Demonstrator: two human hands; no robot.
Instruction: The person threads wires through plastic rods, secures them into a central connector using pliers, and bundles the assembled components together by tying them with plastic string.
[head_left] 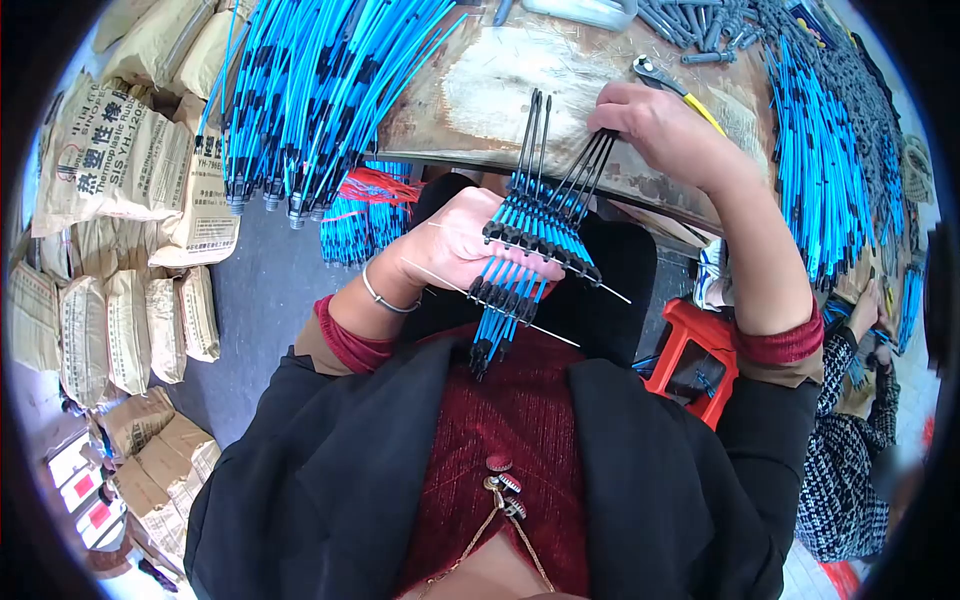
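My left hand [463,240] is turned palm up over my lap, its fingers wrapped under an assembly of blue rods with black fittings [540,222]. Thin metal wires run crosswise through the rows of black fittings and stick out on both sides. My right hand [645,115] is bent over the far side of the assembly, fingertips pinched on the tips of several thin black rods [590,165] that fan up from it. Two more black rods [537,125] stand free to the left. Beside my right hand, on the table, lie yellow-handled pliers [690,98].
A worn wooden table [480,100] is in front of me. Large blue rod bundles lie at its left [310,90] and right [820,160]. Grey plastic parts [705,25] are piled at the back. A red stool [690,350], paper sacks [120,150] and another person [845,470] are nearby.
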